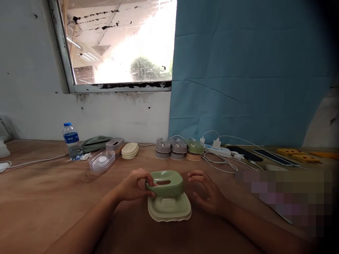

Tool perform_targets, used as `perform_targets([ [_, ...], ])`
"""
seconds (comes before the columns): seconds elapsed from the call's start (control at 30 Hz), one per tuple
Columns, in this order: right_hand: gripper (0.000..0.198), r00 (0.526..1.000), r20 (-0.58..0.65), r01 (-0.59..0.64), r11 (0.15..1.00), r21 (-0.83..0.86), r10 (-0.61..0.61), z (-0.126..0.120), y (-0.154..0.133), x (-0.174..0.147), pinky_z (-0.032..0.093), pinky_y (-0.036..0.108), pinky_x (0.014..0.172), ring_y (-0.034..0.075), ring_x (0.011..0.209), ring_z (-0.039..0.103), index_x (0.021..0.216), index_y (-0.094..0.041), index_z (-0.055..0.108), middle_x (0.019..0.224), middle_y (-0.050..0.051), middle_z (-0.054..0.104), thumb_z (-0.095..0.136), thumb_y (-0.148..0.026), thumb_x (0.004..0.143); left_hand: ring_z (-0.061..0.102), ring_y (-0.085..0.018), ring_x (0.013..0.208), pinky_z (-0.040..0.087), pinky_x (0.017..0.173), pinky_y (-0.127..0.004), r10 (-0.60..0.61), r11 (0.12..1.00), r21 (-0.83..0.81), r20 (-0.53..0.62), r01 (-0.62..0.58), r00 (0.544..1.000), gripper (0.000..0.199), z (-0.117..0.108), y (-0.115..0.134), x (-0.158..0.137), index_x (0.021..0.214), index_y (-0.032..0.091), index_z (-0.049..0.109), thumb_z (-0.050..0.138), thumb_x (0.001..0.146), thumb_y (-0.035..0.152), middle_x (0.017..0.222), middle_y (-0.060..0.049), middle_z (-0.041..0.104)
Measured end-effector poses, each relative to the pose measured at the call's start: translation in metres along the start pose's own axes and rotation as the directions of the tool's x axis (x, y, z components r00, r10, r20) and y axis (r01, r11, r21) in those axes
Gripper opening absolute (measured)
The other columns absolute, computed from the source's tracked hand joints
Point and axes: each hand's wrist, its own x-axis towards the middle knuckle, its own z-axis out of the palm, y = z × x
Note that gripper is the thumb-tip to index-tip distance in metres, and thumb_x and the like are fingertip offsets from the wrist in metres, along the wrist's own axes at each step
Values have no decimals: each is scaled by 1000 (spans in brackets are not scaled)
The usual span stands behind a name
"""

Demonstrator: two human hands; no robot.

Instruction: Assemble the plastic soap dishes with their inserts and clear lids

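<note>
My left hand (139,185) pinches the left side of a green plastic box part (169,190) with an oval slot in its top. That part is held tilted over a pale green tray-like piece (169,206), which lies on the brown table in front of me. To the right, my right hand (206,192) has its fingers apart and curved toward the green part, not touching it. Whether the green part's lower edge rests on the pale piece, I cannot tell.
Three stacked two-tone boxes (177,148) stand at the back. Left of them are stacked cream pieces (130,150), a pinkish slotted part (114,144), clear plastic lids (102,160) and a water bottle (72,141). Cables, a power strip (218,150) and phones (275,157) lie at the right.
</note>
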Motion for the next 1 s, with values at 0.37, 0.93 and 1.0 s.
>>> perform_targets([
  [0.37,88,836,544,-149,983,108,67,5,-22,8,23,41,101,29,127,20,134,-23,21,141,9,16,65,-37,60,54,-12,75,40,67,-19,97,993,-99,305,-70,948,21,20,8,2,63,15,56,71,59,29,75,0,63],
  [0.93,75,786,604,-209,976,56,133,3,-20,11,26,40,99,27,125,23,132,-28,26,141,7,17,62,-41,67,55,-16,85,40,81,-26,-70,962,256,-126,100,990,15,-19,-25,1,83,19,57,50,76,31,88,-4,61],
  [1.0,74,790,593,-224,974,37,159,2,-19,12,26,40,99,27,125,24,132,-29,26,140,7,17,61,-41,68,53,-18,91,37,85,-28,-133,852,428,-380,302,915,16,-39,-47,-3,89,18,53,46,76,23,93,-7,60],
])
